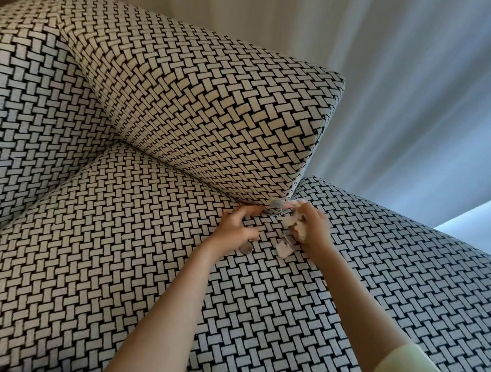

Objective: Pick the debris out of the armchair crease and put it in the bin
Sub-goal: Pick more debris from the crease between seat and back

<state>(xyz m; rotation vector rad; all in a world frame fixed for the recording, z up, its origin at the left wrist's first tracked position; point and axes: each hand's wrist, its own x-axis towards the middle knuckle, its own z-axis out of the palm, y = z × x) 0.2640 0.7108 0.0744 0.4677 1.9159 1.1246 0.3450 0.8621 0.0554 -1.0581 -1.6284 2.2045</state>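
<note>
Now both hands work at the front end of the crease [210, 183] of the armchair [74, 277], which has a woven black and white cover. This crease runs between the seat [128, 233] and the thick padded part [207, 103] that stands above it.

The left hand [237, 228] rests on the seat with the forefinger stretched to the crease, its tip touching the fold; the other fingers are bent. A round grey thing, maybe a coin [245, 249], shows just under this hand. I cannot tell if the hand holds it or if it only lies on the seat, so the grip of this hand is not sure.

The right hand [313, 225] has its fingers curled around crumpled paper [295, 226], whitish with some pink. One end of the paper [279, 204] is at the mouth of the crease, and another piece [284, 247] hangs below the hand and touches the seat.

A pale green sleeve [409, 358] covers the right upper arm. Behind the armchair hangs a white curtain [403, 94].
</note>
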